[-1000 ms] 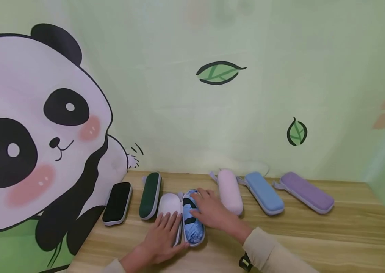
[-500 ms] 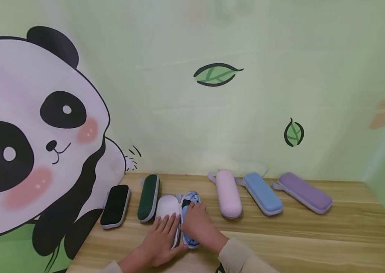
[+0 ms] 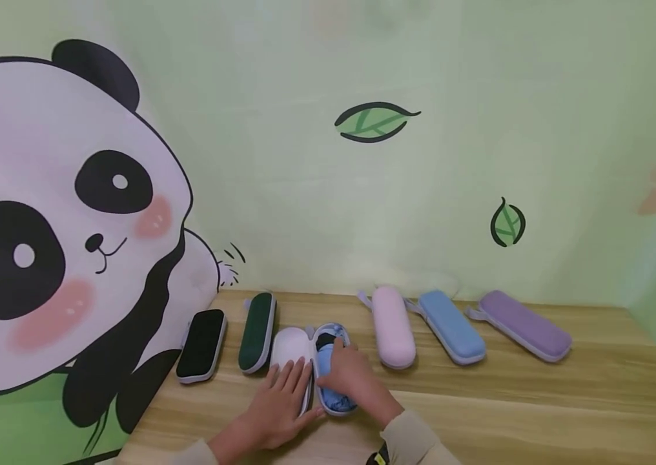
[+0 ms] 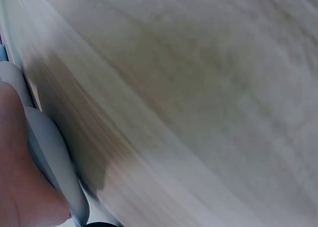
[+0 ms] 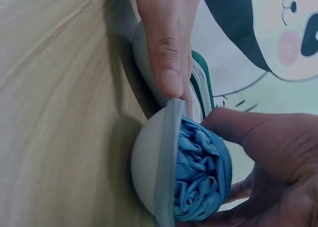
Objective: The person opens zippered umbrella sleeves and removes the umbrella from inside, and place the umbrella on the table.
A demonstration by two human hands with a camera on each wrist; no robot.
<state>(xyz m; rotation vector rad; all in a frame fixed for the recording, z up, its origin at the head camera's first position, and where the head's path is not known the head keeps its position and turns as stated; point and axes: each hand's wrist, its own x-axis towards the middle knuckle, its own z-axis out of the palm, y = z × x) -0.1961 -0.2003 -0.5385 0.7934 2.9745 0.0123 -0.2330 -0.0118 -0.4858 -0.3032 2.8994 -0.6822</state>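
An unzipped white-lined case [image 3: 289, 344] lies spread on the wooden table. In its right half sits a folded blue umbrella [image 3: 325, 363] with a black patch near the far end; its pleated near end [image 5: 201, 172] bulges above the rim in the right wrist view. My left hand [image 3: 280, 402] lies flat on the case's left half, thumb reaching toward the near rim. With thumb and fingers on either side of the umbrella, my right hand [image 3: 356, 374] grips it and hides its middle. The left wrist view catches only part of my left hand [image 4: 25, 172] beside the pale shell.
A black case [image 3: 201, 343] and a dark green case [image 3: 257, 332] stand to the left. On the right lie pink [image 3: 393, 328], blue [image 3: 451, 328] and purple [image 3: 524, 324] cases. Behind the table hangs a panda-print backdrop [image 3: 281, 194].
My right hand has moved from the right edge of the umbrella to over its middle and now grips it. The black bands show differently. My left hand has stayed on the case.
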